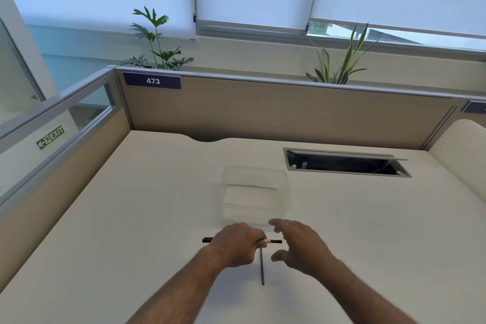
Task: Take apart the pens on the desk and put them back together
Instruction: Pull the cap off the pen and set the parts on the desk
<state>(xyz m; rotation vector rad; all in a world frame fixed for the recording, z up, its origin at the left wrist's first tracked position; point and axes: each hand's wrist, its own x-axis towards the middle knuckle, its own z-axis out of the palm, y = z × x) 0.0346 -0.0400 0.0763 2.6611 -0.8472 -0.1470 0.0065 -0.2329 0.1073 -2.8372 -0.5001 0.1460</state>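
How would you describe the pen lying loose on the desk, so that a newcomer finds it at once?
Start at the clear plastic tub in the middle of the cream desk. Just nearer the person, between the left hand and right hand, lies a thin grey-blue pen. It points toward the person; the black pen held by the left hand runs crosswise.

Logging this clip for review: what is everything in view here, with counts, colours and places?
Pen: 1, black, held level above the desk.
Pen: 1, dark grey, lying on the desk under the hands.
Container: 1, clear, empty, behind the hands.
Cable hatch: 1, grey, open, far right.
Number plate: 1, dark blue, partition top left.
Plants: 2, green, behind partition.
Exit sign: 1, green, left.
Left hand: gripping the black pen.
Right hand: open, reaching for its tip.
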